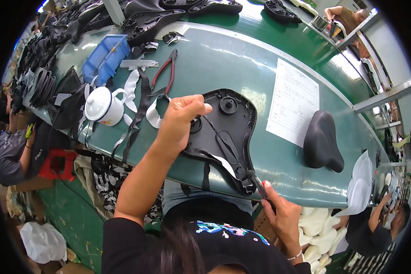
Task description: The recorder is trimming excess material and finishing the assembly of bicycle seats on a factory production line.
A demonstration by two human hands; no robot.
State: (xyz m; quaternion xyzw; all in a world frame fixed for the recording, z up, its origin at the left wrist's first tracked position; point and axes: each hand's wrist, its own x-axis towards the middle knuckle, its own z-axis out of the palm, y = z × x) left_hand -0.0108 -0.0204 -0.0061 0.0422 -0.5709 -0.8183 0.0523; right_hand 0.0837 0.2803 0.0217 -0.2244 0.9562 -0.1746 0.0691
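An upturned black bicycle saddle (228, 132) lies underside up on the green table (242, 68), its narrow nose pointing toward me. My left hand (180, 119) grips the saddle's wide rear edge. My right hand (281, 208) holds a small dark tool (259, 185) with a red spot on its handle, its tip at the saddle's nose. Thin black strips hang from the saddle's near edge.
A white lidded mug (102, 106), red-handled pliers (165, 72), a blue bin (106, 57), black and white strips, a printed paper sheet (293, 101) and a finished black saddle (322, 141) lie on the table. More saddle shells line the far side. Other people sit at left and right.
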